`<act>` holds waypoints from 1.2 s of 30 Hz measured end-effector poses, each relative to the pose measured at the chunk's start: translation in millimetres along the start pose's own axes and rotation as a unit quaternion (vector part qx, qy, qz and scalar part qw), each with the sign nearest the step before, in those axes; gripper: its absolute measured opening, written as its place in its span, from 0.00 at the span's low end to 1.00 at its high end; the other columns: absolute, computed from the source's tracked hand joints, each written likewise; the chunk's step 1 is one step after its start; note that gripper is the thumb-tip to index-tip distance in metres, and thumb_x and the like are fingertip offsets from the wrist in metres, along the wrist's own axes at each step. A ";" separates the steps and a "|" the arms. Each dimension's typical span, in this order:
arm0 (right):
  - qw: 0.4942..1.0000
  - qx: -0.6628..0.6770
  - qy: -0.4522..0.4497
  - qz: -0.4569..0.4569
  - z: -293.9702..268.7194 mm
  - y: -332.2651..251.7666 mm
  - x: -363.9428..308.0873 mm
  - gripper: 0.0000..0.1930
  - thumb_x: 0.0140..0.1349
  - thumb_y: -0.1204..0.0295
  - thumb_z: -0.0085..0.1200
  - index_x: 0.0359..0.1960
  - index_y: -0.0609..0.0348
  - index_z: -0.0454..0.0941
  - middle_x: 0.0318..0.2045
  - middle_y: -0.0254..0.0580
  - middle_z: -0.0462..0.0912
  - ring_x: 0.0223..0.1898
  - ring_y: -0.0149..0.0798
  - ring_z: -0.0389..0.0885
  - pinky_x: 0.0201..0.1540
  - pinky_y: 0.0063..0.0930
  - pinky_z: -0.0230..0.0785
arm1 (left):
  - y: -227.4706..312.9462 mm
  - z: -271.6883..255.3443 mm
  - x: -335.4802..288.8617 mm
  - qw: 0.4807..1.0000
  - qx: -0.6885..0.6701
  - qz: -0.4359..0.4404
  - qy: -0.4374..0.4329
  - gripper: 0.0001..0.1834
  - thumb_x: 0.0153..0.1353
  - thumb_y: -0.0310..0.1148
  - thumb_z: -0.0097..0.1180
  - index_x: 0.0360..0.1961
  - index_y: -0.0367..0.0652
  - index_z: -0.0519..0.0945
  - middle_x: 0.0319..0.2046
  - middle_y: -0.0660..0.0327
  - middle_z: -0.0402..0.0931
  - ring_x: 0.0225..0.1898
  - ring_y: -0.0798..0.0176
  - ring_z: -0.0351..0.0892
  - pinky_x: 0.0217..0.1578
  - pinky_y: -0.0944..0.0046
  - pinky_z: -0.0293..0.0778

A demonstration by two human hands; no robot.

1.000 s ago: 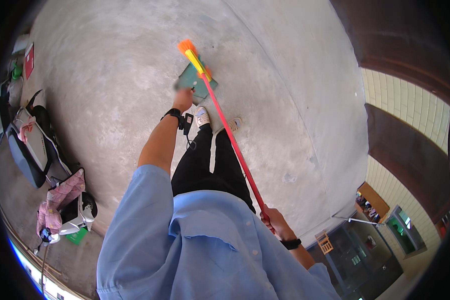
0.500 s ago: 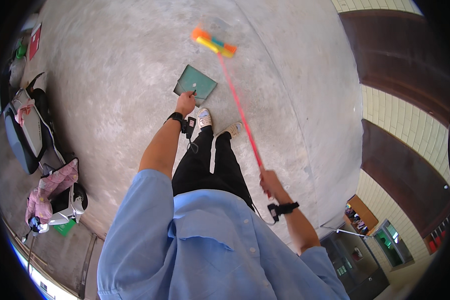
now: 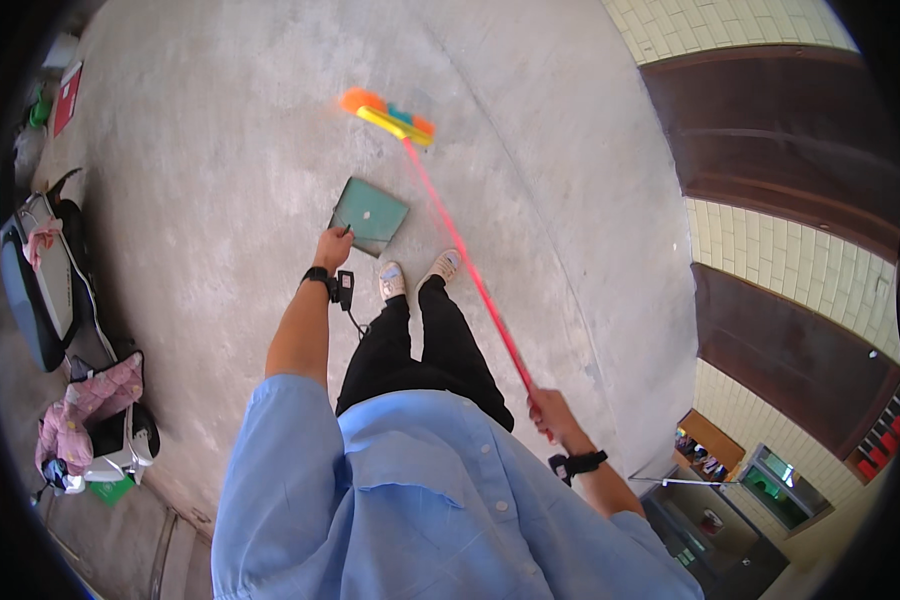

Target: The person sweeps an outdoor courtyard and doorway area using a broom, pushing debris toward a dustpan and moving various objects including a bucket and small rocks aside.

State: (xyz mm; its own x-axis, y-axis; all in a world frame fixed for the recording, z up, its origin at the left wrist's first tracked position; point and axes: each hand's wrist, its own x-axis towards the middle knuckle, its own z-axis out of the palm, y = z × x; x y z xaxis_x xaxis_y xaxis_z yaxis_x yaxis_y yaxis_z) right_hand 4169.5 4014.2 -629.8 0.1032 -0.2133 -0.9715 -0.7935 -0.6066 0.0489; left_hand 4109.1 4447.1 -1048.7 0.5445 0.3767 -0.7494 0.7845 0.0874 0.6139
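Note:
My left hand [image 3: 332,247] grips the handle of a green dustpan [image 3: 370,214], which rests on the concrete floor [image 3: 220,150] just ahead of my shoes [image 3: 415,275]. My right hand [image 3: 550,412] is closed around the lower end of a long red broom stick [image 3: 465,270]. The broom's orange, yellow and blue head [image 3: 388,115] is out on the floor beyond the dustpan, a little to its right. Both wrists wear dark bands.
Parked scooters [image 3: 40,280] with a pink cloth [image 3: 80,410] draped on one stand along the left. A tiled wall with dark brown panels [image 3: 780,140] runs along the right. A red flat object [image 3: 67,97] lies at the far left.
The broom head has swung from over the dustpan out past it and to the right. The dustpan and my left hand now sit lower in view, nearer my feet.

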 end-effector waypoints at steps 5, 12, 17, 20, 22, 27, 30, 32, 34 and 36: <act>0.993 0.037 0.073 -0.085 -34.7 -71.1 23.3 0.25 0.66 0.45 0.46 0.25 0.55 0.69 0.11 0.31 0.65 0.07 0.26 0.57 0.09 0.23 0.51 | 42.9 -47.0 -28.5 0.998 -0.041 -0.017 -0.040 0.15 0.55 0.39 0.56 0.31 0.34 0.82 0.19 0.63 0.74 0.23 0.70 0.70 0.25 0.64 0.67; 0.965 0.241 0.015 -0.102 -70.9 -159.5 48.3 0.21 0.67 0.46 0.45 0.29 0.50 0.67 0.14 0.24 0.64 0.10 0.21 0.57 0.12 0.17 0.53 | 73.5 -150.9 -70.1 0.992 -0.048 -0.099 -0.064 0.22 0.56 0.43 0.61 0.35 0.29 0.80 0.24 0.58 0.77 0.25 0.66 0.77 0.26 0.66 0.72; 0.938 0.332 0.026 -0.098 -108.8 -221.1 120.8 0.15 0.63 0.63 0.56 0.21 0.50 0.65 0.10 0.26 0.63 0.07 0.28 0.57 0.10 0.24 0.52 | 81.2 -211.1 -72.7 0.988 -0.019 -0.145 -0.049 0.22 0.58 0.44 0.61 0.37 0.31 0.78 0.26 0.57 0.79 0.26 0.64 0.79 0.26 0.67 0.73; 0.955 0.191 0.105 -0.202 -116.7 -270.3 166.2 0.18 0.59 0.70 0.56 0.12 0.54 0.67 0.09 0.35 0.68 0.09 0.36 0.63 0.12 0.32 0.57 | 85.0 -256.8 -67.4 0.982 0.012 -0.179 -0.064 0.24 0.60 0.45 0.58 0.41 0.30 0.78 0.30 0.55 0.80 0.31 0.61 0.82 0.32 0.63 0.76; 0.952 0.090 0.134 -0.260 -138.8 -295.4 208.3 0.18 0.59 0.70 0.54 0.10 0.59 0.73 0.09 0.41 0.71 0.11 0.40 0.70 0.15 0.36 0.62 | 101.7 -291.7 -58.0 0.978 0.004 -0.197 -0.071 0.24 0.59 0.47 0.59 0.39 0.32 0.79 0.28 0.57 0.81 0.29 0.63 0.80 0.30 0.65 0.75; 0.878 -0.167 -0.057 -0.445 -157.2 -379.1 240.8 0.10 0.58 0.75 0.50 0.30 0.72 0.81 0.12 0.43 0.74 0.14 0.37 0.74 0.17 0.35 0.67 | 122.1 -339.8 -37.7 0.976 0.001 -0.218 -0.021 0.22 0.55 0.48 0.59 0.29 0.35 0.82 0.25 0.59 0.81 0.27 0.65 0.77 0.29 0.64 0.71; 0.987 -0.016 0.020 -0.160 -58.7 -419.3 167.8 0.09 0.60 0.76 0.48 0.29 0.68 0.81 0.12 0.45 0.73 0.13 0.38 0.72 0.15 0.34 0.64 | 131.6 -397.3 -25.8 0.970 0.066 -0.235 0.022 0.22 0.53 0.48 0.59 0.28 0.35 0.83 0.25 0.57 0.81 0.28 0.62 0.78 0.30 0.61 0.71; 0.972 -0.137 0.008 -0.191 -25.2 -467.5 134.8 0.08 0.56 0.77 0.57 0.21 0.67 0.79 0.13 0.46 0.75 0.12 0.43 0.74 0.13 0.38 0.61 | 126.6 -435.7 -10.5 0.960 0.082 -0.266 0.036 0.23 0.53 0.48 0.60 0.31 0.33 0.83 0.26 0.55 0.83 0.28 0.61 0.81 0.31 0.61 0.74; 0.888 -0.228 -0.027 -0.398 -13.0 -497.0 100.9 0.13 0.55 0.75 0.58 0.14 0.59 0.72 0.12 0.42 0.73 0.11 0.40 0.71 0.13 0.37 0.58 | 164.7 -461.8 19.2 0.960 0.086 -0.255 0.072 0.23 0.49 0.47 0.59 0.30 0.32 0.83 0.26 0.52 0.83 0.28 0.58 0.81 0.31 0.57 0.74; 0.882 -0.294 0.026 -0.368 5.5 -563.0 63.9 0.14 0.54 0.76 0.59 0.13 0.56 0.70 0.11 0.39 0.71 0.11 0.36 0.69 0.13 0.35 0.57 | 195.1 -478.2 41.4 0.953 0.094 -0.262 0.120 0.24 0.48 0.47 0.59 0.32 0.32 0.83 0.28 0.50 0.83 0.31 0.53 0.83 0.35 0.55 0.76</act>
State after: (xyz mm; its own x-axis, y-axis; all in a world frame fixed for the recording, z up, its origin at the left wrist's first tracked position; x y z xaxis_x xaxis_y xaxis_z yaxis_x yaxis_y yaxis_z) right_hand 4619.5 4346.4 -720.6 0.4997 0.3788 -0.7790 -0.0544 -0.8839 -0.4646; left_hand 4142.7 4920.7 -841.4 -0.0021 0.5286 -0.8489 0.9815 0.1635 0.0993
